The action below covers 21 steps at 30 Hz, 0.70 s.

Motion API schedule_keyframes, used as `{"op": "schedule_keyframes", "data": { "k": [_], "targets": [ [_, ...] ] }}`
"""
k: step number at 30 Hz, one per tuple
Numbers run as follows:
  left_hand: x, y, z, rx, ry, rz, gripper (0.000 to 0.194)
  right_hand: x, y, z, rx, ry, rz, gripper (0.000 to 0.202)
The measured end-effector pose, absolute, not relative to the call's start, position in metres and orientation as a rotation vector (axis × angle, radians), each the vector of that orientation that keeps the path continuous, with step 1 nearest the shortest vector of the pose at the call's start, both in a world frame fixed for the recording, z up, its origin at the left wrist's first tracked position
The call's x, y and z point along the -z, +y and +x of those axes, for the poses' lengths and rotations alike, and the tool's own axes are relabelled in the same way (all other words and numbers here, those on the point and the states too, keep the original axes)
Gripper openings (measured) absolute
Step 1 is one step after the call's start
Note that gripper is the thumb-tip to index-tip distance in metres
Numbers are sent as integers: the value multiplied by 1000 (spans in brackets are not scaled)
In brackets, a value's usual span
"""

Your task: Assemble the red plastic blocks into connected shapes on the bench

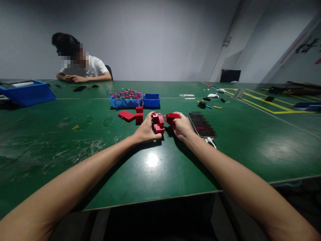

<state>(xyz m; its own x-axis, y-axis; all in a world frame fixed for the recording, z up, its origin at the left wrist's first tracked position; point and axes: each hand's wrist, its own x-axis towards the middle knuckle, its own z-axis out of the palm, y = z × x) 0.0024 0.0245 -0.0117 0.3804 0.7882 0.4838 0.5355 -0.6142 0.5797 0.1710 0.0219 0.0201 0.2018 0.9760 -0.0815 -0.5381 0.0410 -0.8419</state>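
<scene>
My left hand [146, 130] is closed around a red block-like piece [158, 124] with notches and a raised rounded part, low over the green table [140, 180]. Just to its right, my right hand [181, 126] pinches a flatter red piece [173, 115], whose far side is partly covered by my fingers. The two red pieces are close together but apart. Left of my left hand lie a flat red plate [126, 115] and small red blocks [139, 117] with holes.
Behind the red parts stand a blue bin of coloured wires [126, 102] and a smaller blue bin [151, 100]. A phone [201, 124] with a white cable lies right of my right hand. Across the table sits a person [82, 67]; a large blue bin [30, 93] stands far left.
</scene>
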Motion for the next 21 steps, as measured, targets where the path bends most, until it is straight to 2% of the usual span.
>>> {"op": "schedule_keyframes", "data": {
  "k": [9,14,18,21],
  "targets": [
    [9,24,3,-1072,1143,2240,92,-27,15,171,-1361,-538,-938,43],
    [10,24,4,-1089,1122,2247,92,-24,20,174,-1389,-510,-889,25],
    [10,23,4,-1103,1124,2250,91,-19,24,175,-1347,-548,-905,37],
    [10,23,4,-1088,1137,2261,90,-19,23,173,-1342,-552,-891,32]
  ]
}}
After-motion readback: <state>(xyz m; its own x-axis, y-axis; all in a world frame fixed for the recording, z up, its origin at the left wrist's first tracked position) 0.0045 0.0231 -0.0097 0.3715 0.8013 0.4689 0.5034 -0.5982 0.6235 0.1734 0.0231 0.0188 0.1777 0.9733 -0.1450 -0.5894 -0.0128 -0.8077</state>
